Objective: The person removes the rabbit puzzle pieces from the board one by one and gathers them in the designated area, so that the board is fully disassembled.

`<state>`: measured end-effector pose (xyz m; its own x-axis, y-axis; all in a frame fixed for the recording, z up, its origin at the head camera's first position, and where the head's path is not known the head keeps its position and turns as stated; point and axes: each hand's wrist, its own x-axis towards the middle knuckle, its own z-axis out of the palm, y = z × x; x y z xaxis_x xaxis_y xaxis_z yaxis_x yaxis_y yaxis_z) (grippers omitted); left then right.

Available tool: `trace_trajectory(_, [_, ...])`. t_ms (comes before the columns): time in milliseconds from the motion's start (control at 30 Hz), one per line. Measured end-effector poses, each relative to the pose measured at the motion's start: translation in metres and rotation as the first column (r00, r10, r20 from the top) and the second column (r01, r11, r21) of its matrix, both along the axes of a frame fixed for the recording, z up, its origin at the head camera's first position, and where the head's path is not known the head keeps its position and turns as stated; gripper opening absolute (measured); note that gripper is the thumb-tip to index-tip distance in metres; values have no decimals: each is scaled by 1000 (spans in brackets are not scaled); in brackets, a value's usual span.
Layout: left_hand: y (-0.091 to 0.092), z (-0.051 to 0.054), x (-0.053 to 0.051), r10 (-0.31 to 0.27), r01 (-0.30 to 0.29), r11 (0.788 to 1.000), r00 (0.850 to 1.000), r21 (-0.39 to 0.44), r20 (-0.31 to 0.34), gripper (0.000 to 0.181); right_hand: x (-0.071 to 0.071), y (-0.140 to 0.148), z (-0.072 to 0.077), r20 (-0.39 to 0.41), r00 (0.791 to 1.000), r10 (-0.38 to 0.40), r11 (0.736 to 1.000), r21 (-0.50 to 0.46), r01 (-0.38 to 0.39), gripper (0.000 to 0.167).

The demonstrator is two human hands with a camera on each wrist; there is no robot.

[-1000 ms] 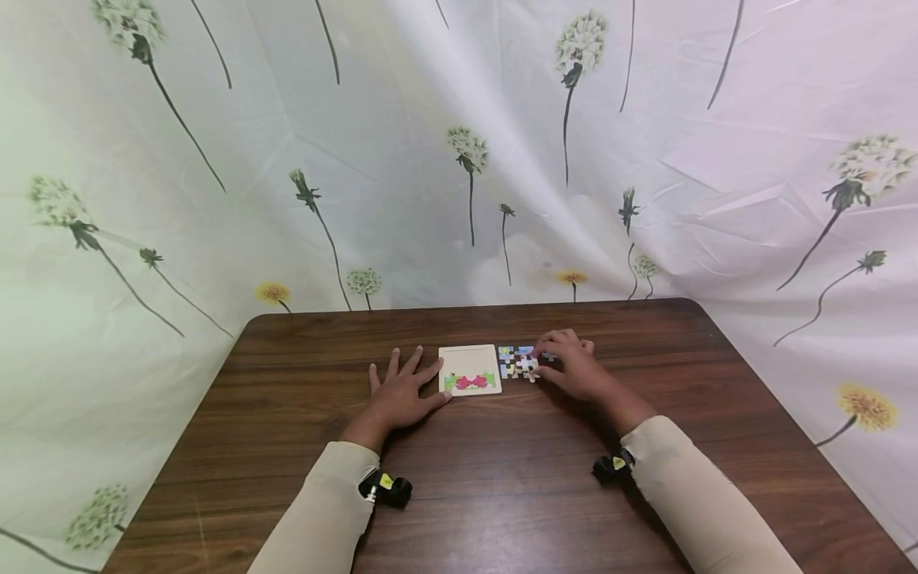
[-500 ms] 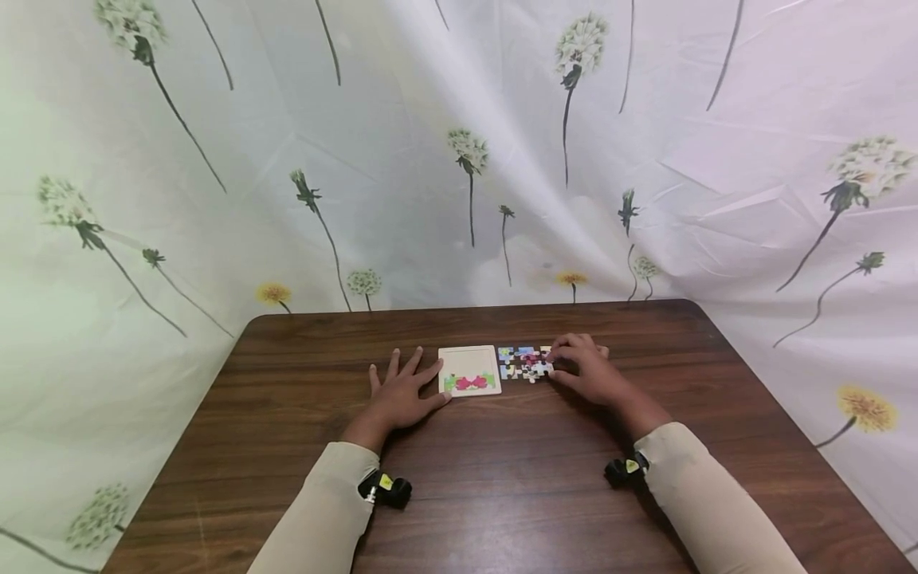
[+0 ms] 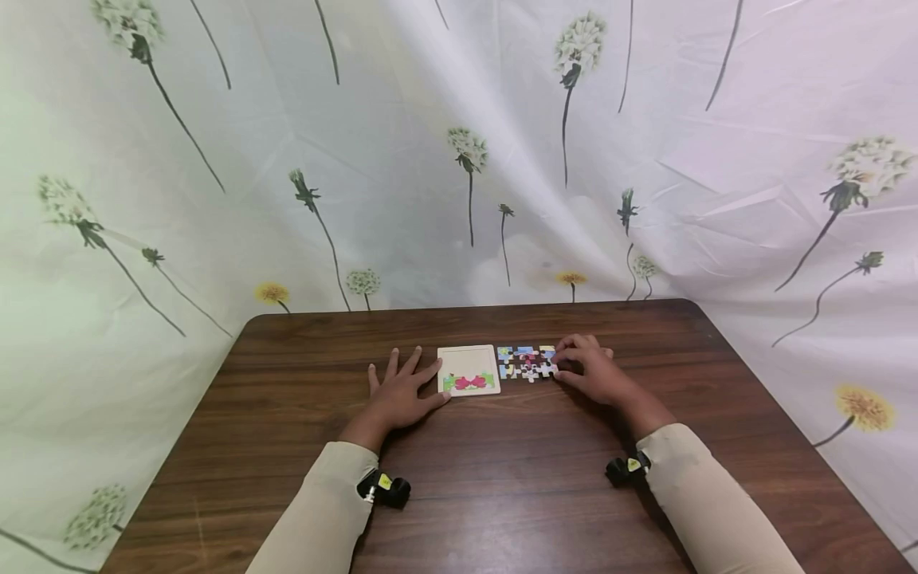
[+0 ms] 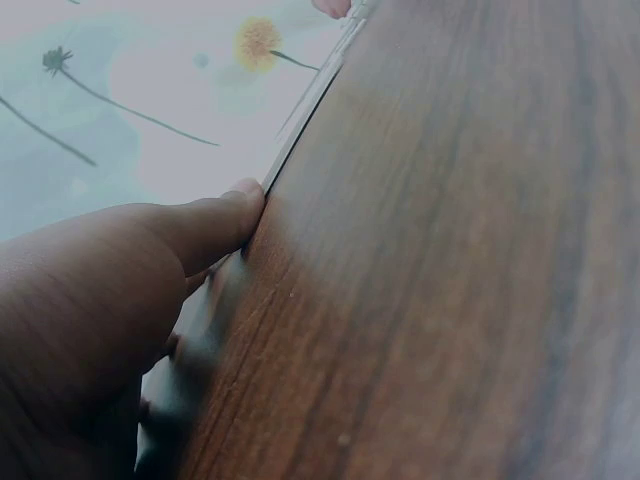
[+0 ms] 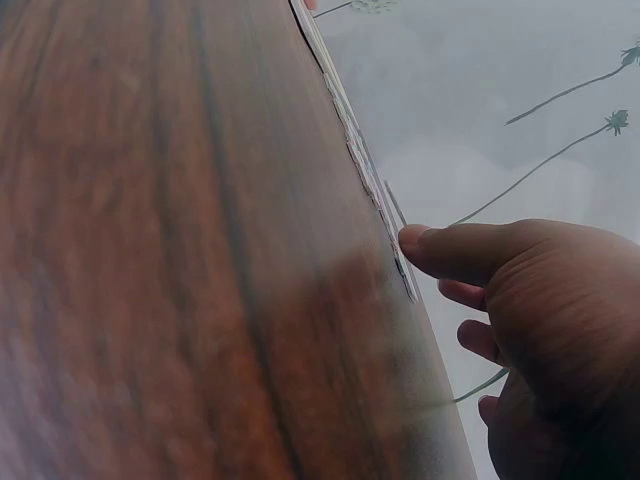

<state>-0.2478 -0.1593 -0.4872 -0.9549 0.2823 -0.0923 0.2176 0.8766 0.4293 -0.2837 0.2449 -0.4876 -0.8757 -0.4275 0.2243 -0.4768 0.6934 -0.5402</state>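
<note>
My left hand (image 3: 398,396) lies with spread fingers on the table, its thumb and a fingertip touching the left side of a pale square puzzle tray (image 3: 466,359). The tray's lower part carries a pink and green picture strip (image 3: 470,383). To its right lie several small jigsaw pieces (image 3: 527,363) in blue, white and pink. My right hand (image 3: 588,371) is at their right end, fingers bent, pinching a puzzle piece that its fingers mostly hide. In the right wrist view a thin raised edge shows by the thumb (image 5: 425,248).
The dark wooden table (image 3: 473,494) has its far edge close behind the tray and pieces. A white curtain (image 3: 402,159) printed with dandelions hangs behind it. A small black camera (image 3: 390,490) is strapped to each wrist.
My right hand has moved a little to the right, and more jigsaw pieces show beside its fingers. The left hand and the tray have stayed in place.
</note>
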Motion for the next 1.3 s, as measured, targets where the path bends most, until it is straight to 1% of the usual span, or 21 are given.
trace_trajectory(300, [-2,1,-1,-3,3,1000,1000,6,-1,75,1,-1,1,6,1000,-27,999,18,26,15])
trace_trajectory(433, [-1,1,-1,-1,1,1000,1000,4,-4,75,2,0,1,-7,999,-32,999,30,33,16])
trace_trajectory(633, [-1,1,-1,1,-1,1000,1000,5,-4,75,0,1,-3,-6,999,-39,999,36,39,17])
trace_trajectory(833, [-1,0,0,3,-3,1000,1000,1,-6,75,-2,2,-7,1,999,-43,999,30,43,18])
trace_trajectory(1300, [-2,-2,-2,4,-4,1000,1000,0,-6,75,-2,1,-5,15,998,-54,998,23,54,20])
